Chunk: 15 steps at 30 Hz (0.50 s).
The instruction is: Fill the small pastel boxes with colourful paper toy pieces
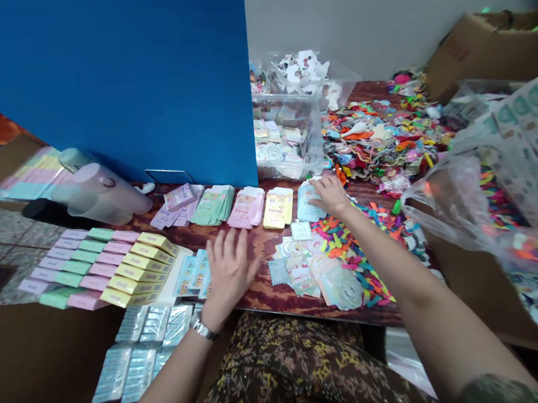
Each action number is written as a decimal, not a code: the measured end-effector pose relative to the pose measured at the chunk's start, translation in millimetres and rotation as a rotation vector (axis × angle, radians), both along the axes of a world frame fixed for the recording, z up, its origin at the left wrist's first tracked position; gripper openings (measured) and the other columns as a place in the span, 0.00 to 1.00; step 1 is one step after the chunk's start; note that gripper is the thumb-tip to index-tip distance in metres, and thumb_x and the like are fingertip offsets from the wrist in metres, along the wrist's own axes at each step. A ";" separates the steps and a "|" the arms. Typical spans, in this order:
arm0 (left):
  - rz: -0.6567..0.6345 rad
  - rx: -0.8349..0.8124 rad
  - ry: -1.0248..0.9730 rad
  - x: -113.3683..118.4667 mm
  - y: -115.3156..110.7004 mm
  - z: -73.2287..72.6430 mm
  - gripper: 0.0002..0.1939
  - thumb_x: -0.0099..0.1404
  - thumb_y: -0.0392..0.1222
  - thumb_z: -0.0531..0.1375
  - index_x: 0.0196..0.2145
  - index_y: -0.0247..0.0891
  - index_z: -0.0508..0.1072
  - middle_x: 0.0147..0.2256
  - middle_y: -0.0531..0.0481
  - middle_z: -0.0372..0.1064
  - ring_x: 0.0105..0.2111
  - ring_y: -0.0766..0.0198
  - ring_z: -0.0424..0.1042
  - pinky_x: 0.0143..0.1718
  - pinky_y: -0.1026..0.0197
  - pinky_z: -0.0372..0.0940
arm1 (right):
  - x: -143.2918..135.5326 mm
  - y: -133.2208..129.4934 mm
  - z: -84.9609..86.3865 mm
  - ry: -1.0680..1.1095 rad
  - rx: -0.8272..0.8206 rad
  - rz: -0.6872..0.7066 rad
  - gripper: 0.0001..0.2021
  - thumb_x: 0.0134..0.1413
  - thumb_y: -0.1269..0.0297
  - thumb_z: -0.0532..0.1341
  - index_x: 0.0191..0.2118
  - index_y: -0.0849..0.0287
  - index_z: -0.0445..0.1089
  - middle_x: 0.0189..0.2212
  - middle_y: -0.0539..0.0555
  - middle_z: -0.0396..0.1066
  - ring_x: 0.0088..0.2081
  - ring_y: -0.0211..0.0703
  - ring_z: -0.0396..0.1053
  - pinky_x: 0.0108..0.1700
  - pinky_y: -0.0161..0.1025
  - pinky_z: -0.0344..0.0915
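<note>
Near the far edge of the bench (pixel 258 294), your right hand (pixel 331 193) reaches onto blue cartons (pixel 306 206), grip unclear; nearer you, your left hand (pixel 228 270) spreads palm-down, fingers released.

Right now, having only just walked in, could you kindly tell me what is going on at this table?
A person at the table has the right hand on a flat blue stack. The left hand, fingers spread, is at the blue boxes; whether it touches them is unclear. Flat yellow, pink, green and purple stacks lie in a row left of the flat blue one. Farther left are rows of boxes in several colours. Paper cards lie between the forearms.
</note>
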<state>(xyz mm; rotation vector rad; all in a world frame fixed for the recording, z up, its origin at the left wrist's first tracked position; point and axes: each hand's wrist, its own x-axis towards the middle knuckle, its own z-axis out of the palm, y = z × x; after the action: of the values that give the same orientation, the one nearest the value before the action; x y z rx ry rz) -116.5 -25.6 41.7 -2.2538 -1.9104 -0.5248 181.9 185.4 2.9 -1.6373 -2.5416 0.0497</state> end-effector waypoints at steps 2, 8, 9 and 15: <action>-0.123 0.027 -0.174 26.5 12.4 6.1 0.32 0.67 0.52 0.58 0.63 0.31 0.60 0.57 0.31 0.64 0.59 0.42 0.62 0.60 0.38 0.58 | 0.6 -9.9 11.8 0.123 0.130 -0.025 0.18 0.60 0.64 0.58 0.54 0.61 0.72 0.46 0.63 0.74 0.56 0.59 0.62 0.59 0.56 0.57; -0.217 -0.063 -0.492 99.9 36.6 4.5 0.51 0.63 0.60 0.61 0.69 0.30 0.39 0.63 0.28 0.53 0.63 0.43 0.57 0.61 0.44 0.60 | -7.9 -80.0 66.3 0.510 0.293 0.019 0.12 0.62 0.64 0.57 0.47 0.58 0.75 0.34 0.57 0.76 0.53 0.54 0.64 0.55 0.52 0.63; -0.213 -0.068 -0.496 106.9 38.1 2.5 0.54 0.61 0.62 0.62 0.69 0.30 0.37 0.63 0.27 0.52 0.63 0.41 0.57 0.60 0.43 0.60 | -12.4 -93.5 73.9 0.565 0.260 0.023 0.11 0.61 0.64 0.58 0.46 0.57 0.74 0.33 0.57 0.76 0.52 0.54 0.65 0.53 0.51 0.65; -0.180 0.020 -0.431 114.8 34.2 -5.7 0.50 0.58 0.55 0.65 0.66 0.26 0.45 0.56 0.26 0.62 0.55 0.41 0.66 0.54 0.43 0.65 | -35.1 -142.7 84.5 0.916 -0.067 0.011 0.10 0.59 0.62 0.61 0.46 0.54 0.72 0.33 0.52 0.75 0.40 0.45 0.73 0.46 0.45 0.71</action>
<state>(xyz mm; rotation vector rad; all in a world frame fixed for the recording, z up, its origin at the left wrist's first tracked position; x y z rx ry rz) -1.7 8.5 36.0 -2.4682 -1.8635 -1.1294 146.7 42.7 87.4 -1.1972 -1.8381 0.7090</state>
